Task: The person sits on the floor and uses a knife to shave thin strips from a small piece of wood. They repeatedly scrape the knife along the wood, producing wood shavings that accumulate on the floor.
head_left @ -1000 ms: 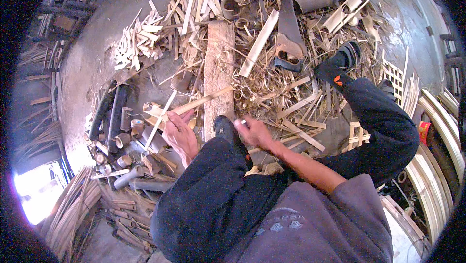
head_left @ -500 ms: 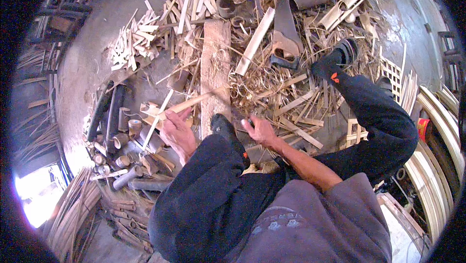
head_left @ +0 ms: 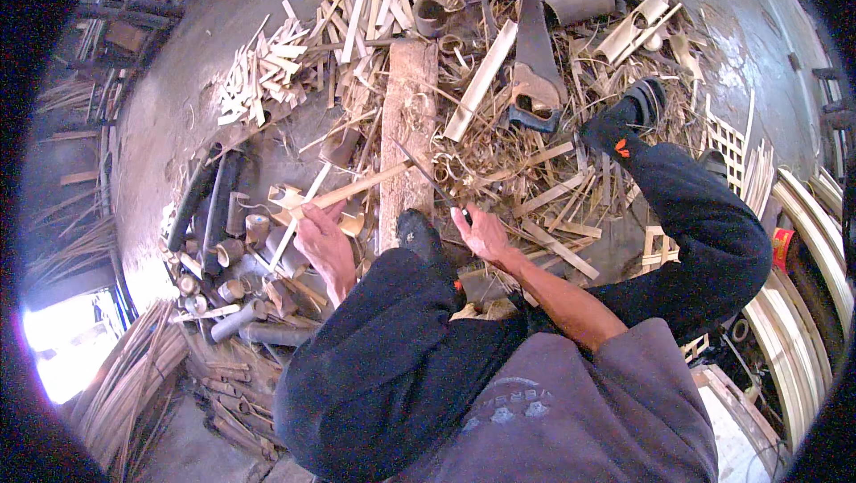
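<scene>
My left hand (head_left: 323, 240) is closed around a pale bamboo strip (head_left: 357, 183), which slants up to the right. The strip's far end lies over a long wooden plank (head_left: 407, 99). In my right hand (head_left: 486, 235) is a knife (head_left: 430, 178), its thin dark blade pointing up and left across the plank, close to the strip's end. Whether blade and strip touch, I cannot tell. My sock-covered foot (head_left: 416, 235) rests on the near end of the plank.
A handsaw (head_left: 538, 55) lies among shavings ahead. Cut pale strips (head_left: 267, 77) are heaped at the far left. Bamboo tubes (head_left: 220, 206) lie left of my left hand. My other foot (head_left: 624, 122) is to the right, near a bamboo lattice (head_left: 727, 144).
The knife blade now shows plainly beside the strip's end; earlier it was hard to make out. Both hands stay nearly in place, and the view has shifted slightly.
</scene>
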### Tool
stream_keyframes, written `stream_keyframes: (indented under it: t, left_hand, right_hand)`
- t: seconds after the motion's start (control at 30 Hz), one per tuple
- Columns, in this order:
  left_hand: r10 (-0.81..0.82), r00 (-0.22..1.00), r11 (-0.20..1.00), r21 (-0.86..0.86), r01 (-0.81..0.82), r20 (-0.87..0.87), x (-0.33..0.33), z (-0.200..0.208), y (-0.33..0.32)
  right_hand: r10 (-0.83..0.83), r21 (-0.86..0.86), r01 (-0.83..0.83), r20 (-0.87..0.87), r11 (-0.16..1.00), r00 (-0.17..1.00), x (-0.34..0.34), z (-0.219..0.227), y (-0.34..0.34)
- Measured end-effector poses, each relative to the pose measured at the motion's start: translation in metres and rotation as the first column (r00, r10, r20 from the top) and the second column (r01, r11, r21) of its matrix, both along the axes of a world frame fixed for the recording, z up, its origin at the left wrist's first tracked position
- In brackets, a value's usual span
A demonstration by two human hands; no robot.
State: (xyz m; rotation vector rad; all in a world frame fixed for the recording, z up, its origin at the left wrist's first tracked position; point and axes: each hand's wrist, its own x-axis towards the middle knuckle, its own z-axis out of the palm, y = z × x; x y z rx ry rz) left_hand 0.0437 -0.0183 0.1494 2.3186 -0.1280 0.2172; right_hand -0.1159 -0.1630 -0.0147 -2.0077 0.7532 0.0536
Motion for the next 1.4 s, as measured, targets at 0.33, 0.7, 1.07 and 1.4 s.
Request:
stream_keyframes:
  t: [0.33, 0.7, 1.07, 1.4]
  left_hand:
    - [-0.037, 0.999, 0.990, 0.137, 0.041, -0.032, -0.015, 0.017, -0.016]
    - [-0.076, 0.939, 0.693, -0.695, -0.192, -0.336, 0.001, -0.011, 0.031]
    - [-0.728, 0.671, 0.445, -0.841, 0.308, -0.140, 0.126, -0.066, -0.056]
    - [-0.316, 0.754, 0.672, -0.697, -0.251, -0.576, 0.041, -0.144, 0.012]
  right_hand:
    - [0.081, -0.024, -0.081, -0.002, 0.996, 0.997, -0.003, 0.018, -0.008]
    - [0.042, -0.018, -0.045, -0.151, 0.999, 0.988, -0.016, 0.002, -0.030]
    - [0.055, -0.008, -0.057, -0.162, 0.998, 0.985, -0.017, -0.008, -0.028]
    - [-0.019, -0.128, 0.008, -0.086, 0.992, 0.996, -0.029, -0.058, -0.027]
